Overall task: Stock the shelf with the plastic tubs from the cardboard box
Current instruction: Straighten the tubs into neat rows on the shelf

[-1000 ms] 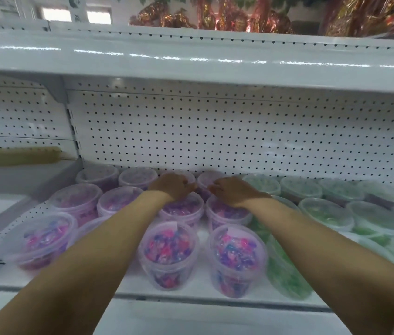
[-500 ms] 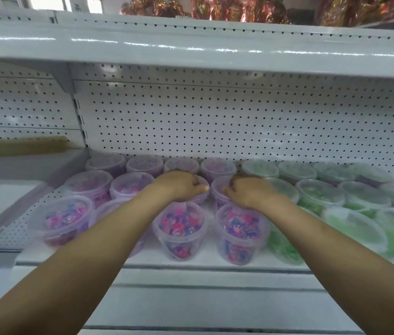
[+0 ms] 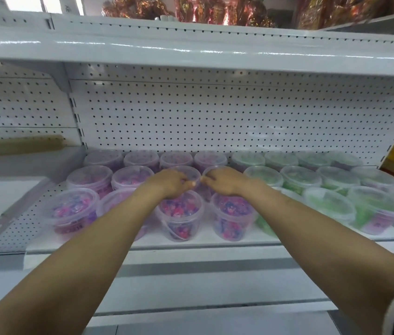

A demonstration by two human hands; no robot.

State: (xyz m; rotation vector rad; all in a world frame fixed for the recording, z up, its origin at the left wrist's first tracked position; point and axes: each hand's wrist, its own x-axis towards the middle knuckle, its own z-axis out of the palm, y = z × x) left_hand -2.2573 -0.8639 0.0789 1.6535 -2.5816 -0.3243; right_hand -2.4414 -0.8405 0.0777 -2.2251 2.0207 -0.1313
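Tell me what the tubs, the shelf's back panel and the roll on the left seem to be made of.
Tubs: clear, slightly frosted plastic; the coloured contents show through the walls.
Back panel: probably white painted metal, glossy, punched with regular holes.
Roll: matte tan, likely cardboard or paper; too blurred to be sure.

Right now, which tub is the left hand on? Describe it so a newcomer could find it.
Start at the white perforated metal shelf stocked with clear plastic tubs. In the pink-purple group, find the middle row's third tub. Only it sits under the left hand.
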